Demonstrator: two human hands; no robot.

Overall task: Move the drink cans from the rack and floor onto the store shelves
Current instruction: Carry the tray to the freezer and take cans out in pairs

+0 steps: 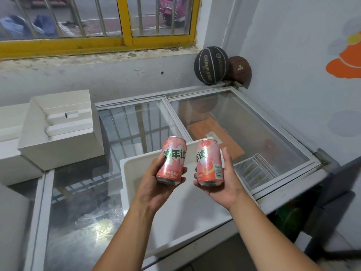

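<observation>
Gripping the left can (pixel 172 160) in our left hand (pixel 154 184) and the right can (pixel 210 163) in our right hand (pixel 222 184), fingers curled round their lower halves, we hold both over the foam tray (pixel 175 222), at six o'clock from the basketball (pixel 211 65). Smooth, rigid, probably slippery: we judge mid-body wraps safest.

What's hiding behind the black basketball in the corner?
A brown ball sits behind the black basketball, in the corner. Only its right side shows; the black one covers the rest.
</observation>
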